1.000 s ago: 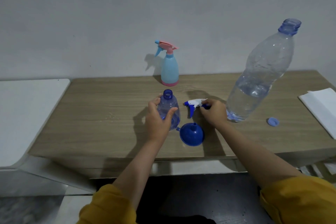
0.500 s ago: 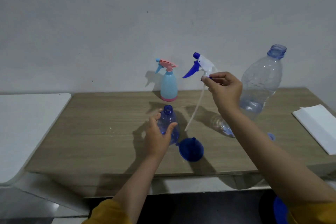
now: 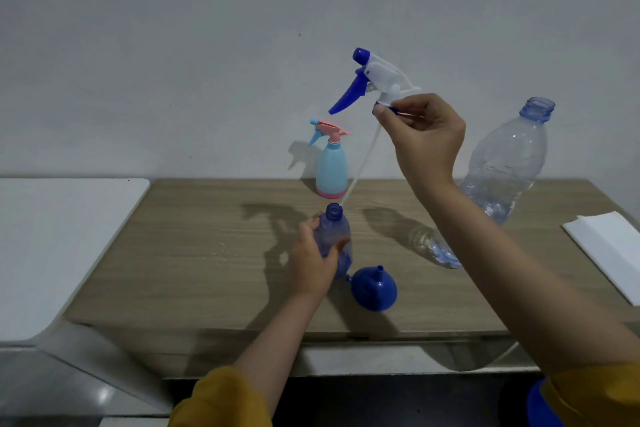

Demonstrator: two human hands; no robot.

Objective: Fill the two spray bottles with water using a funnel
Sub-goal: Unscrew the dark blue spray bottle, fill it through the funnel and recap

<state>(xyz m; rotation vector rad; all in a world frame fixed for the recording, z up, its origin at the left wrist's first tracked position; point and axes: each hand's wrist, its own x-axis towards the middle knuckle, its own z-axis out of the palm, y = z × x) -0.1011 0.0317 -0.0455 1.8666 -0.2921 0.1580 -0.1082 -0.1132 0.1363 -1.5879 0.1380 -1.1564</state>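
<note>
While the left hand [image 3: 313, 265] grips the open blue bottle [image 3: 334, 236] on the table [image 3: 194, 253], the right hand [image 3: 427, 139] pinches the spray head [image 3: 375, 80] high above — tube tip just beside the bottle's mouth, funnel [image 3: 374, 289] upside down beside the bottle.

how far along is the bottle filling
Done: the small translucent blue bottle, gripped by the left hand, is open. In hand: the right hand holds the white-and-blue trigger head. Left: blue plastic funnel unused; capped light-blue pink-topped spray bottle.
</note>
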